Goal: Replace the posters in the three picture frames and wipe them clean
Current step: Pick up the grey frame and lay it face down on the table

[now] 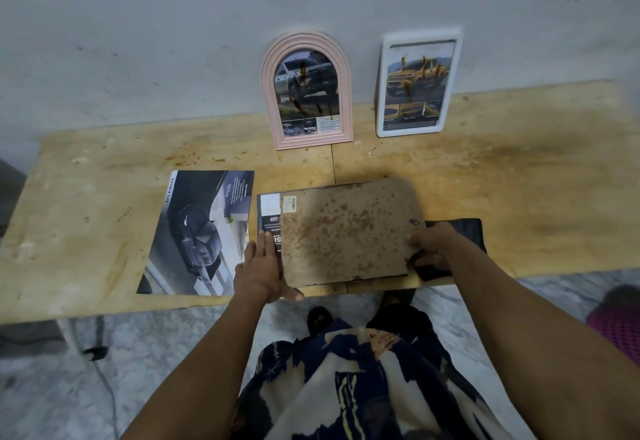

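A stained brown backing board (349, 232) lies skewed over a dark picture frame (268, 213) at the counter's (519, 180) near edge; the right hand (431, 244) pinches the board's right edge, and the left hand (261, 266) presses flat with straight fingers on the frame's left side. A dark cloth (460, 228) sits under the right hand. A car poster (201, 232) lies just left, while a pink arched frame (306, 90) and a white frame (417, 83) lean on the wall (173, 41) behind.
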Tool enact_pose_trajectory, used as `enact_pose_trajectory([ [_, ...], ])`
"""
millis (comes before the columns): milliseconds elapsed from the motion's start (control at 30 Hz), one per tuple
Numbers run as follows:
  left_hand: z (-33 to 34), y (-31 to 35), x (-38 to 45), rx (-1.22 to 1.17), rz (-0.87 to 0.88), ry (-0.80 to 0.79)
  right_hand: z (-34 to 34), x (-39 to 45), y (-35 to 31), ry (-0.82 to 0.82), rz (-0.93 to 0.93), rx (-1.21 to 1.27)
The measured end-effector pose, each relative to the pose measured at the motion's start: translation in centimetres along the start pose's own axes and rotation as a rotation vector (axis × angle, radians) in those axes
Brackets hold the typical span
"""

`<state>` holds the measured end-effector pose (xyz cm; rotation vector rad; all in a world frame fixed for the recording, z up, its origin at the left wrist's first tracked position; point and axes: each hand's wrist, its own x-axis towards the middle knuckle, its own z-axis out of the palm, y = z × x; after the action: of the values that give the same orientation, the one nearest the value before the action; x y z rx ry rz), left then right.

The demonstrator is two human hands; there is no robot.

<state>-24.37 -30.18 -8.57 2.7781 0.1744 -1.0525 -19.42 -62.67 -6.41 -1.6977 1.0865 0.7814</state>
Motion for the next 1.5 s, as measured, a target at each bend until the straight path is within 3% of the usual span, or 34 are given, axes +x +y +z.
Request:
enact_pose_trajectory([
  [167,-0.2,0.0,0.2,-0.019,-0.013,-0.014,-0.2,0.0,0.7,0.036,0.041,0.096],
  [433,-0.3,0.6,-0.2,0.053,-0.006,0.062,-1.3,-0.4,2.7,0.25,-0.056,0.549],
  [667,0.0,1.4,-0.4,0.202,0.103,0.173,0.9,-1.5,4.2,0.229,-0.149,0.506],
  [1033,-1.7,4.3,-0.3,0.201,0.033,0.028,-2.9,-1.5,3.4,0.308,-0.19,0.711],
  [1167,-1.4,5.0,-0.3,0.148,0.008,0.017,-5.9,0.0,2.5,0.417,-0.21,0.743],
  [1367,-2.2,8.6,0.7,0.023,-0.135,-0.033,-11.8,2.8,0.8,0.421,-0.209,0.761],
  [1500,-3.5,15.4,1.7,-0.337,-0.056,0.183,-14.2,4.9,0.3,0.404,-0.215,0.758],
])
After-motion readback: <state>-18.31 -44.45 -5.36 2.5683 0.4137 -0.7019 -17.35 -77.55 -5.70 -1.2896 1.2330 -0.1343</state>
